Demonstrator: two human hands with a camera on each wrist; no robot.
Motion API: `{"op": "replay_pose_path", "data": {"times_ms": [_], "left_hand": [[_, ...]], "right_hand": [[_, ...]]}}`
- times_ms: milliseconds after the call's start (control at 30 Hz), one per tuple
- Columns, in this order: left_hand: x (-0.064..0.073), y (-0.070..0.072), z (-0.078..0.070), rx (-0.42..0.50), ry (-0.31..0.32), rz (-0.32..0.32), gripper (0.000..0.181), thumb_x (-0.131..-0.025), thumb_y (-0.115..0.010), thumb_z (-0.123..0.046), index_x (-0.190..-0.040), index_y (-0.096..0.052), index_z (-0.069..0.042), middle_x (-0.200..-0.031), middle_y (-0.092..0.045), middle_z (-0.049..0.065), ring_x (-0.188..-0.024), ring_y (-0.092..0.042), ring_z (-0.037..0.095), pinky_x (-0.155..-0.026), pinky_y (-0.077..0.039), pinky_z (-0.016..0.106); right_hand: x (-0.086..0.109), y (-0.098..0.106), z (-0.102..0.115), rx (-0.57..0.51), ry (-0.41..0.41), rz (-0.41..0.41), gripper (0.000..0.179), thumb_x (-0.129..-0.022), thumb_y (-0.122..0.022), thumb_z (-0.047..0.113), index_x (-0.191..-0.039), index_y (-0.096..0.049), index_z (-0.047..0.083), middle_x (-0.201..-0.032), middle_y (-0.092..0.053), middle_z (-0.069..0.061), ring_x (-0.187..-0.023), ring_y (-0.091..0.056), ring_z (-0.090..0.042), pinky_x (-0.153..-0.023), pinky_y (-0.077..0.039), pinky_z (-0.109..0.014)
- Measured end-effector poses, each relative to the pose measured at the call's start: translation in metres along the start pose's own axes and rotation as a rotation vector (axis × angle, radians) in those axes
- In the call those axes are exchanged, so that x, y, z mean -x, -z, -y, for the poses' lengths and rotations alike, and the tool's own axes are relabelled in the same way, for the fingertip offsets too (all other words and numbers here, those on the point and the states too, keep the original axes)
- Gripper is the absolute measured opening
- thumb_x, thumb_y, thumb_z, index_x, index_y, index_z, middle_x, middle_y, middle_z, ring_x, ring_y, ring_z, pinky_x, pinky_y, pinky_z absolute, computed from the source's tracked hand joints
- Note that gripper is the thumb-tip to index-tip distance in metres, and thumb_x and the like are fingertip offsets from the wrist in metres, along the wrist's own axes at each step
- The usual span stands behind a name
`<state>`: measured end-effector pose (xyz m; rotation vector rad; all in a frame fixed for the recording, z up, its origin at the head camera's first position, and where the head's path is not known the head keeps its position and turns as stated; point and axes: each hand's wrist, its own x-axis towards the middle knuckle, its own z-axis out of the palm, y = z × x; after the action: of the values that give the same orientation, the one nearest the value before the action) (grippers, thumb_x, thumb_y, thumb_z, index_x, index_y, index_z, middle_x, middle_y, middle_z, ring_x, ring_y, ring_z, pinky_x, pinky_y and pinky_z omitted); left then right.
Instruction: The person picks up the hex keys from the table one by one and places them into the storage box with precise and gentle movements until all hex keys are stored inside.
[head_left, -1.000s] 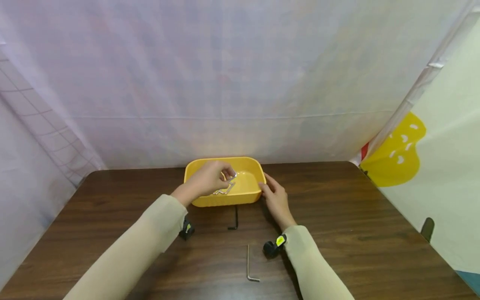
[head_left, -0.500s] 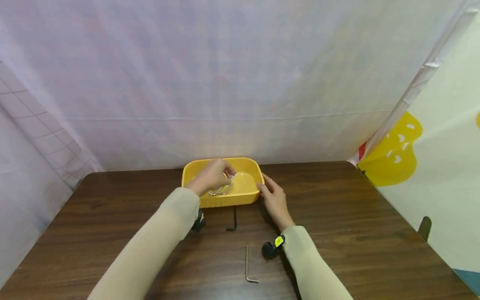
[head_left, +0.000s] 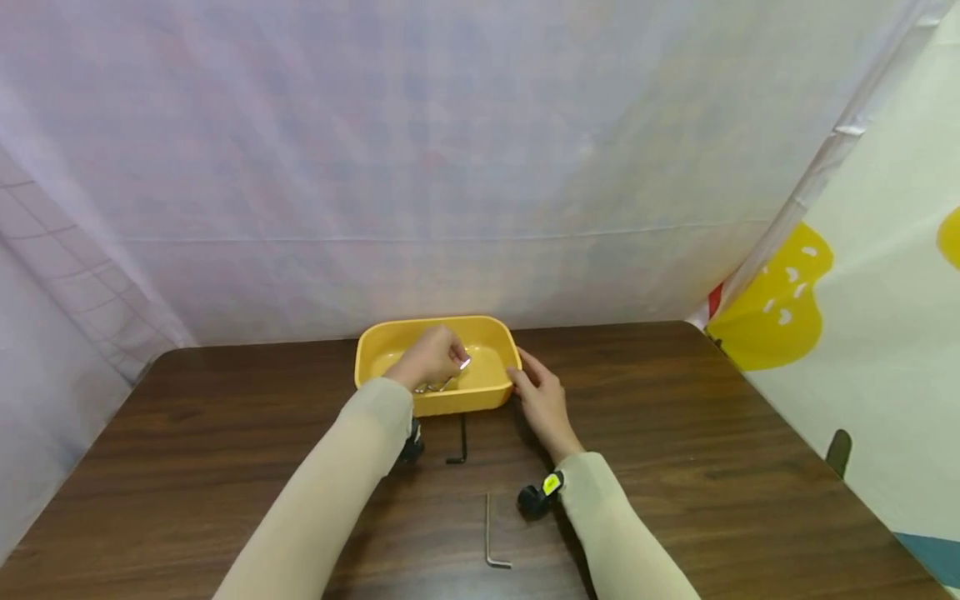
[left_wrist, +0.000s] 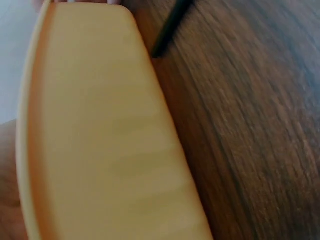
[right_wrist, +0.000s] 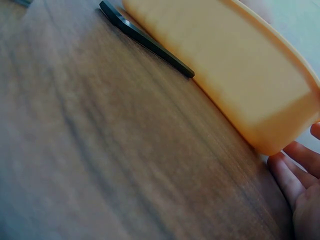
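Note:
A yellow plastic bin (head_left: pixel 461 402) stands at the back of the table. My left hand (head_left: pixel 429 357) reaches over its near wall and pinches a shiny silver hex key (head_left: pixel 465 364) inside it. More silver hex keys (head_left: pixel 448 385) lie on the bin floor, partly covered by this hand. My right hand (head_left: pixel 546 410) grips the bin's right end, thumb at the rim and fingers along the outside. In the right wrist view those fingers (right_wrist: pixel 287 180) show at the bin's lower corner. The near wall (left_wrist: pixel 100 125) hides most of the left hand in the left wrist view.
A black hex key (head_left: pixel 463 440) lies on the wooden table (head_left: pixel 675 467) just in front of the bin. Closer to me lies a longer, dull metal hex key (head_left: pixel 488 533). A pale curtain (head_left: pixel 450 167) hangs right behind the table's far edge.
My left hand has gone slightly lower into the bin, still pinching the silver hex key, and its forearm has swung right. The right hand keeps its hold on the bin.

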<state>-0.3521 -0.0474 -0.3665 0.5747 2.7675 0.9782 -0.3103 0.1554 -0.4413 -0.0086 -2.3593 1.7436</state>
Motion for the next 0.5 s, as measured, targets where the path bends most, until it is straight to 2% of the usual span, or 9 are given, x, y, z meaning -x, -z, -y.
{"op": "replay_pose_path", "data": {"times_ms": [133,333,500], "left_hand": [[-0.0003,-0.0030,0.0049,0.057,0.031,0.033,0.016,-0.093,-0.066,-0.003,-0.105,-0.075,0.003,-0.086,-0.073,0.014,-0.054,-0.054,0.014,-0.051,-0.046,0.024],[-0.0015,-0.0064,0.0038,-0.016,-0.002,0.023,0.016,-0.093,-0.068,-0.007,-0.104,-0.078,-0.001,-0.087,-0.076,0.011,-0.058,-0.060,0.013,-0.054,-0.049,0.023],[-0.0027,-0.0083,0.0011,-0.076,-0.012,0.011,0.013,-0.092,-0.069,-0.006,-0.098,-0.080,-0.003,-0.088,-0.077,0.010,-0.058,-0.058,0.012,-0.056,-0.048,0.023]], "right_hand": [[0.0002,-0.0001,-0.0003,0.013,-0.002,0.001,0.046,-0.099,-0.061,0.033,-0.144,-0.057,0.025,-0.132,-0.068,-0.010,-0.094,-0.067,-0.015,-0.072,-0.051,-0.020],[0.0006,0.0001,0.0006,0.015,-0.003,-0.004,0.047,-0.098,-0.061,0.033,-0.144,-0.057,0.025,-0.130,-0.069,-0.009,-0.092,-0.066,-0.015,-0.072,-0.051,-0.020],[-0.0003,-0.0006,0.0002,0.010,-0.010,-0.009,0.046,-0.098,-0.061,0.033,-0.143,-0.058,0.025,-0.130,-0.069,-0.009,-0.093,-0.068,-0.015,-0.072,-0.052,-0.020]]}}
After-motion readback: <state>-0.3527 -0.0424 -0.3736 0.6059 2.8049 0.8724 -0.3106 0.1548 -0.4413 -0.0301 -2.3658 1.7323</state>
